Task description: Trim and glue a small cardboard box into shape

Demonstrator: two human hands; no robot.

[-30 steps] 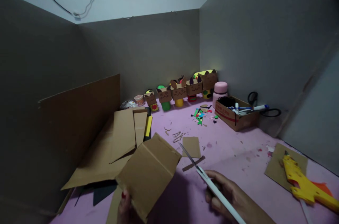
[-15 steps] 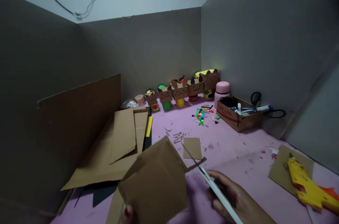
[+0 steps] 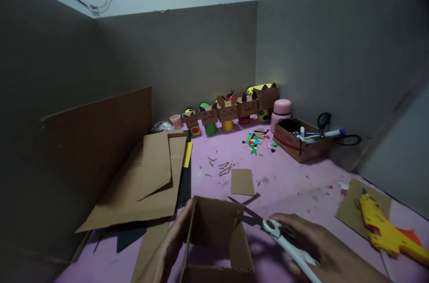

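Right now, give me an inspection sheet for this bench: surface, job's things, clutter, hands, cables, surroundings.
Surface: pink table top, littered with cardboard slivers.
Job's things: open cardboard box; white-handled scissors, blades open at its far rim.
Clutter: flat cardboard sheets, coloured paper scraps, yellow gun-shaped tool, carton of pens, row of cardboard figures.
Hands: left hand grips the box's left wall; right hand holds the scissors.
Cables: wires on the wall, upper left.
Surroundings: grey board walls on three sides.

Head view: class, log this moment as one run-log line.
left hand: holds cardboard box | right hand: holds scissors, blades open at box wall
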